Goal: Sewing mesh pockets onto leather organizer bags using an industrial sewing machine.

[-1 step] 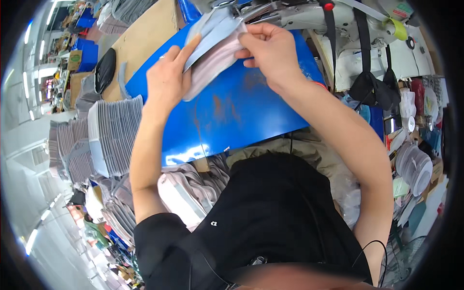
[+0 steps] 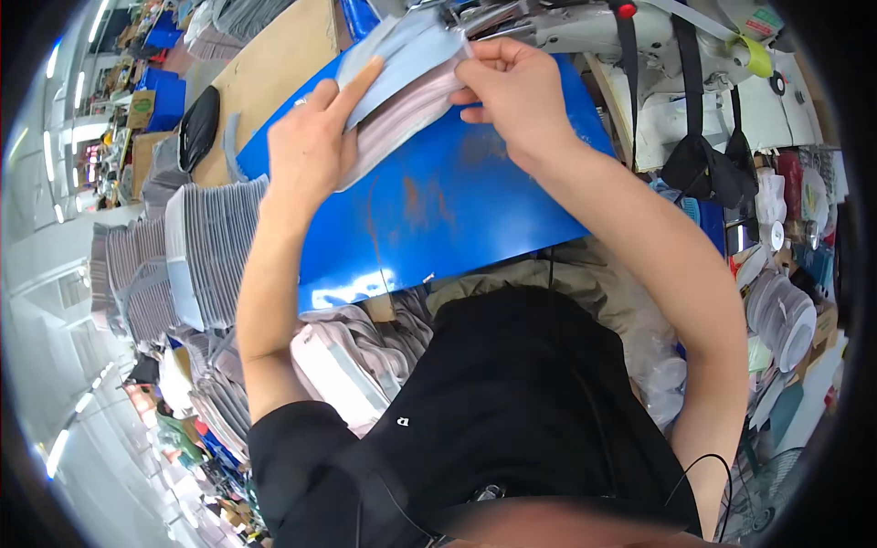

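A layered fabric piece, pale blue-grey on top with a pale pink, ridged part below, lies at a slant over the blue work surface. Its far end reaches the metal parts of a sewing machine. My left hand grips the left edge, the index finger stretched along the top and the thumb low against the side. With thumb and fingertips, my right hand pinches the right edge close to the machine. The far fingers of my left hand are partly hidden.
Left of the blue surface stand stacks of grey-pink fabric pieces, with a black pouch beyond. More pink-grey pieces lie beside my lap. Black straps with a pouch hang at the right, near white thread spools.
My left hand has shifted slightly left and toward me. The fabric's pale blue layer is spread wider and flatter, and its near end has moved a little left. My right hand has barely moved.
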### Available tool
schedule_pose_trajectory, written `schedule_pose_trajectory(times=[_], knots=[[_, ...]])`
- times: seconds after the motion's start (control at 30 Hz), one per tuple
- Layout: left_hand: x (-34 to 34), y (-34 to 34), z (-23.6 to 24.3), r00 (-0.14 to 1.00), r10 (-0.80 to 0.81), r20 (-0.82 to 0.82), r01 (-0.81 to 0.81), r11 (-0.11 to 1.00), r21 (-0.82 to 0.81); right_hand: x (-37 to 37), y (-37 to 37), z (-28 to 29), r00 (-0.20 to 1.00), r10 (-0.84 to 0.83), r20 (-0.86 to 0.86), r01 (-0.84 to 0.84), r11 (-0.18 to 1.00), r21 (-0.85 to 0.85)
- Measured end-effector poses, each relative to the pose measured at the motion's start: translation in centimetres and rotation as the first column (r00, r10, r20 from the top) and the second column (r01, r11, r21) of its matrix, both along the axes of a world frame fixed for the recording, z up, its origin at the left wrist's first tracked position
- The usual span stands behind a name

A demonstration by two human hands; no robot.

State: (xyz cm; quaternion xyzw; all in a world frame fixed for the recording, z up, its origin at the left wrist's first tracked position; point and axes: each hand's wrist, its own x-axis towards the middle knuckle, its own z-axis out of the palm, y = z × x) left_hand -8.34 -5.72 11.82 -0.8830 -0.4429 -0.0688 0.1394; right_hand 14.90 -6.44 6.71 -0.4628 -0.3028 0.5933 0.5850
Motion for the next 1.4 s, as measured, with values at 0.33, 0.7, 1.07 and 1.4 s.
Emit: schedule_pose_trajectory(times=[0.33,0.7,1.07,1.4], knots=[[4.3,-2.2,8.3,0.917,-0.177,-0.358,0.210,0.976,0.055,-1.3,-0.8,1.1,0.980,-0.010,0.200,0.013,1.000,-0.012],[3.2,-0.1,9.5,0.778,-0.243,-0.580,0.292,0.956,-0.008,1.1,-1.6,-0.9,0.997,0.074,0.016,-0.074,0.997,0.020],[4.8,1.0,11.5,0.667,-0.223,-0.711,0.319,0.948,0.002,0.5,-0.3,-0.7,0.984,0.048,-0.174,-0.053,0.998,-0.022],[7.3,-1.5,10.7,0.737,-0.154,-0.658,0.220,0.975,0.018,-0.3,0.4,-1.3,0.981,-0.006,-0.193,-0.007,0.998,-0.068]])
